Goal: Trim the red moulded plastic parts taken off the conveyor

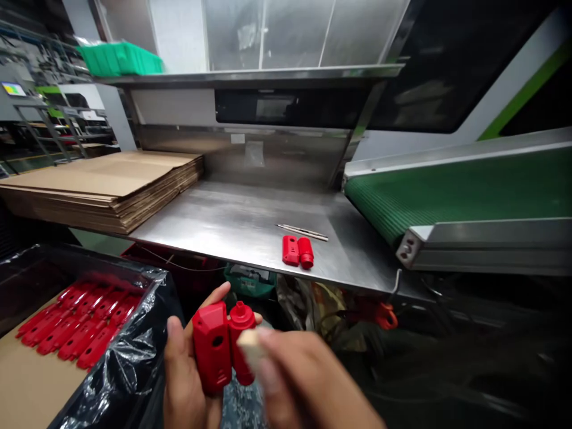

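Observation:
In my left hand (pixel 183 375) lies a red plastic part (pixel 212 345), made up of a flat, angular half with a round hole and a cylindrical half with a small nozzle on top. My right hand (pixel 304 375), blurred, pinches a small pale block (pixel 250 344) whose kind I cannot make out. The block is in front of the cylindrical half; whether they touch I cannot tell. A similar red part (pixel 291 250) rests near the front edge of the metal table (pixel 214 214), with thin pen-like sticks (pixel 304 232) behind it.
Flattened cardboard (pixel 107 173) is stacked at the table's left. A box lined with black plastic (pixel 134 351) holds rows of red parts (pixel 84 316) at lower left. A green conveyor belt (pixel 465 185) slopes down from the right. A green bin (pixel 120 58) stands on the upper shelf.

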